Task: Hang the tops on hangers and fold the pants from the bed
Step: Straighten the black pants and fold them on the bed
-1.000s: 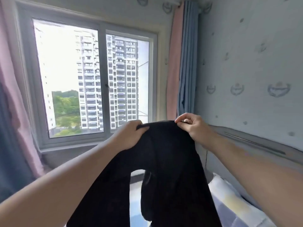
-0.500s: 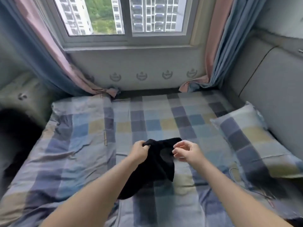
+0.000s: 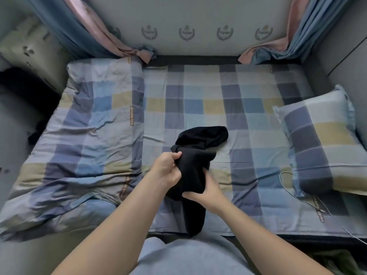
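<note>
Near edge: the lower end of the black pants (image 3: 195, 175) hangs over the front of the bed (image 3: 198, 92), just ahead of the person's torso.
Right hand (image 3: 206, 192): closed on the pants from the right, low on the garment; fingertips are tucked into the cloth, so the exact pinch is hidden.
Left hand (image 3: 168, 169): closed on a bunched fold at the pants' upper left, thumb on top, slightly farther out than the right hand.
Pants' lie: long axis runs from the near edge away toward the wall; between the hands the cloth is gathered, and beyond the left hand a rounded end rests on the checked sheet.
Key relation: the loose far end lies past both grips, up and to the right; the left hand is nearer it, so my guess is that it would draw that end back for the fold.
Left side: a rumpled quilt (image 3: 85, 145) lies just beside the pants.
Right side: a pillow (image 3: 321, 143) and a thin cable (image 3: 292, 190), both apart from the pants.
Far: curtains (image 3: 95, 30) and the wall.
</note>
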### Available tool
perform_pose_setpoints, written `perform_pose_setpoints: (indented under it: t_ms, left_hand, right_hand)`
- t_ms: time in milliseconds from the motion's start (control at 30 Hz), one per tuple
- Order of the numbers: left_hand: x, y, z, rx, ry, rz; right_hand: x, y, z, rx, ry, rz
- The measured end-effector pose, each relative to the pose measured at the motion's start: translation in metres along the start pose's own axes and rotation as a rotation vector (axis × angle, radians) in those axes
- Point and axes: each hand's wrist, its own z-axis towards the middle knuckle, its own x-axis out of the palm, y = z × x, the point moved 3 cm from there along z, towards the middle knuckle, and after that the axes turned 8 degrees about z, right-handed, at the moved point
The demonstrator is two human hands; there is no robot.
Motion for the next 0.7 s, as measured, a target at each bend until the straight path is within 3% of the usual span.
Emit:
perform_pose_setpoints:
  t_ms: [133,233,333,433,533,700]
  left_hand:
    - [0.017,-0.006,-0.003,0.015,0.063,-0.161]
    - [0.022,-0.014,0.001,0.040,0.110,-0.232]
    - [0.018,-0.024,0.009,0.142,0.120,-0.170]
    - [0.002,-0.027,0.019,0.255,0.074,0.122]
    - [-0.012,-0.006,0.022,0.295,0.013,0.567]
    - [-0.007,0.044,0.022,0.487,0.197,1.179]
  right_hand:
    - [0.006,-0.022,0.004,0.140,-0.003,-0.234]
    - [0.002,-0.040,0.013,0.208,-0.027,0.001]
    - [-0.022,-0.030,0.020,0.089,-0.129,0.105]
    - [-0.051,-0.009,0.023,-0.079,-0.221,0.122]
    - [-0.072,0.015,0.022,-0.233,-0.235,0.140]
    - [-0.082,0.059,0.016,-0.359,-0.127,0.177]
